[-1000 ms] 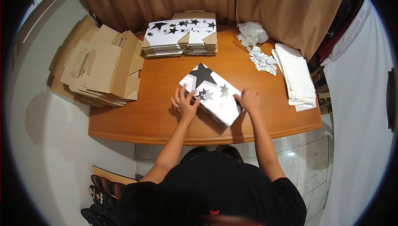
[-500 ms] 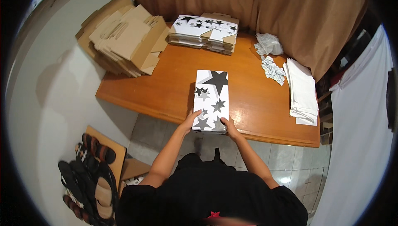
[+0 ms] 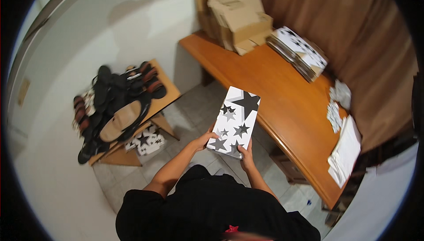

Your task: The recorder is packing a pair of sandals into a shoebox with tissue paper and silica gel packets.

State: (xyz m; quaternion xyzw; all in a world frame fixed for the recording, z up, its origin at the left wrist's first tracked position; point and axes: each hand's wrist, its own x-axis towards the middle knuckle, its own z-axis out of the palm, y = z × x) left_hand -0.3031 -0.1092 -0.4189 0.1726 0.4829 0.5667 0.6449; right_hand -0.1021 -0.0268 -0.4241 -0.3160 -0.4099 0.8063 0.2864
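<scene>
A closed white shoebox [image 3: 235, 121] printed with black and grey stars is held up in front of me, over the floor by the table's edge. My left hand [image 3: 205, 140] grips its near left side, thumb on top. At the near right corner my right hand [image 3: 246, 154] clasps it the same way. The undersides of the box and most of my fingers are hidden. To the left, several sandals [image 3: 119, 95], black, brown and tan, lie piled on a small wooden table [image 3: 167, 86].
The wooden table [image 3: 238, 71] runs along the right. On it are flat brown cardboard boxes [image 3: 240, 13], a stack of folded star-printed boxes [image 3: 300, 49], small packets [image 3: 334, 116], a plastic bag [image 3: 341, 94] and white paper sheets [image 3: 345, 152]. More star-printed boxes [image 3: 148, 141] sit under the sandals' table.
My view has turned left toward the sandals. The shoebox, still in both hands, has gone from over the wooden table to beside its edge, tilting slightly.
</scene>
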